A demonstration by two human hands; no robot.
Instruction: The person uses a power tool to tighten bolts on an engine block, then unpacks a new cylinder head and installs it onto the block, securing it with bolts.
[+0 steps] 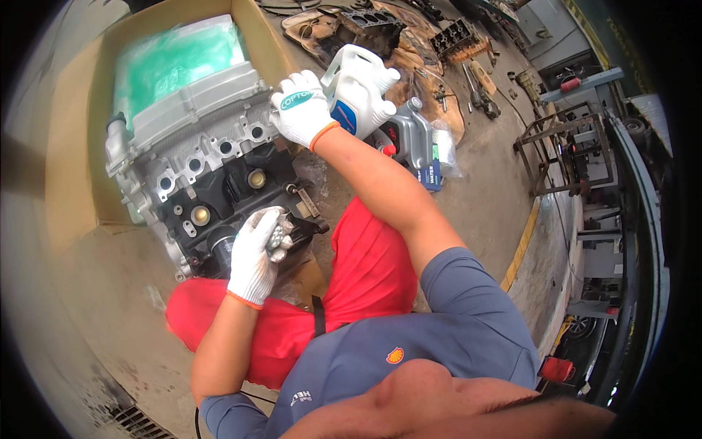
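The right hand [301, 110], in a white knit glove with an orange cuff, is closed around the side of a white plastic jug with a blue label [351, 84], held raised and tipped over the top end of the engine. The tilt suggests the jug is kept at that angle so its mouth faces down toward the engine, though the mouth itself is hidden behind the glove and no stream can be made out.

The left hand [256, 256], gloved the same way, is curled over a small shiny metal part [278, 238] at the near end of the grey and black engine block [212, 175]; its fingers wrap the part, seemingly steadying or turning it while the other arm works above. Whether the part is fixed to the engine or loose in the palm cannot be told.

The engine lies on its side on a flattened brown cardboard sheet [77, 146] on the concrete floor, probably to keep it off the grit. A green translucent plastic wrap [175, 58] covers its far end. Just beyond the white jug stands a grey plastic oil bottle with a red cap [409, 135], near enough to reach. Farther off, toward the floor's far edge, dark bare engine blocks [373, 25] and loose tools [479, 91] rest on more cardboard.
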